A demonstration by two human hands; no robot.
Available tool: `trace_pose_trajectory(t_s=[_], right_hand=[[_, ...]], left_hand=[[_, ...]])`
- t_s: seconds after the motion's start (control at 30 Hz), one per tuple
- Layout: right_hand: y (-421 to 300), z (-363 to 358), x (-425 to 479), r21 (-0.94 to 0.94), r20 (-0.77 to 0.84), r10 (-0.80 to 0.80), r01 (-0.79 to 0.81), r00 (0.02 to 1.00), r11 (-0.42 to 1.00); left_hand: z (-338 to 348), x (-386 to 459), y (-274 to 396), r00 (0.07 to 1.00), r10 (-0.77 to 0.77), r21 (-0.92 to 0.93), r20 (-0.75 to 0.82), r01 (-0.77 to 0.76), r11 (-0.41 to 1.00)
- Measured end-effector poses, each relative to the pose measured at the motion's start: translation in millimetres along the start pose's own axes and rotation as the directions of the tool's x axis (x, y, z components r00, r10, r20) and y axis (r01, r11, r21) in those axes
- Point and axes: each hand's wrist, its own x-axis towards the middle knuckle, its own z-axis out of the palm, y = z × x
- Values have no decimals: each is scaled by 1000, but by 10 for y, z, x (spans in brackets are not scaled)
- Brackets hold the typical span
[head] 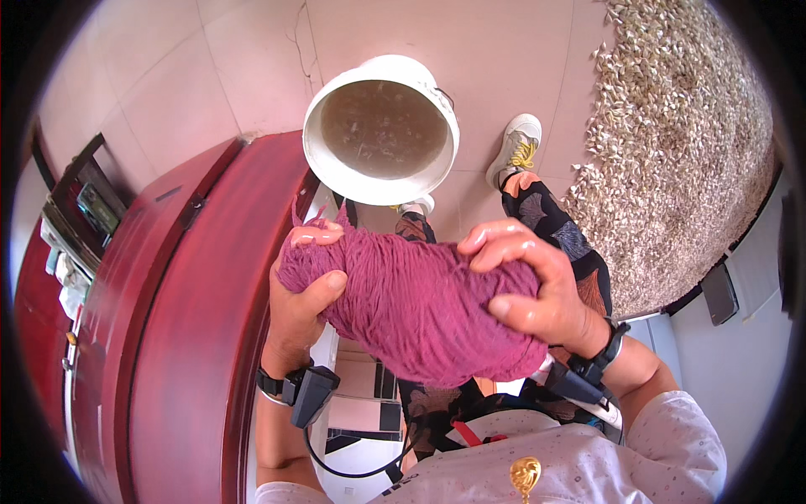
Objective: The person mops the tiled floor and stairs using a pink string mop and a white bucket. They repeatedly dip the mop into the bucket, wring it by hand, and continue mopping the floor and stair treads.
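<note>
A large bundle of purple-red mop strands (415, 302) lies across the middle, level with my lap; a pale pole shows at its lower right end. My left hand (308, 283) grips the left end, thumb below and fingers over the top, with a few loose strands beside the fingertips. At the right end my right hand (529, 277) holds the strands between bent fingers and thumb. Both hands look wet. Just beyond the strands stands a white bucket (378, 192) with murky water (384, 129) inside. The hidden side of the bundle cannot be seen.
Red wooden furniture (189, 315) fills the left side, near the bucket. Garlic cloves (680, 157) cover a wide area at the right. Pinkish floor tiles (491, 57) lie beyond, with my shoe (516, 148) on them. A dark phone-like object (720, 294) is at the far right.
</note>
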Motion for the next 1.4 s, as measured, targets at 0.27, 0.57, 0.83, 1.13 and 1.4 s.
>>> trace_pose_trajectory(t_s=[0.27,0.57,0.83,1.13,1.4], right_hand=[[-405,215,-35,-329,136,-231,263,964,907],[-503,472,-120,-450,112,-288,307,951,839],[-392,585,-103,-443,62,-311,305,948,843],[-230,755,-63,-459,51,-249,244,967,854],[-84,858,13,-541,34,-286,258,958,800]], left_hand=[[225,-68,273,994,-95,-50,-48,93,994],[343,105,393,976,-214,116,-37,217,969],[336,319,447,945,-327,335,22,302,893],[214,491,292,924,-381,443,44,324,836],[173,608,174,929,-353,527,107,248,813]])
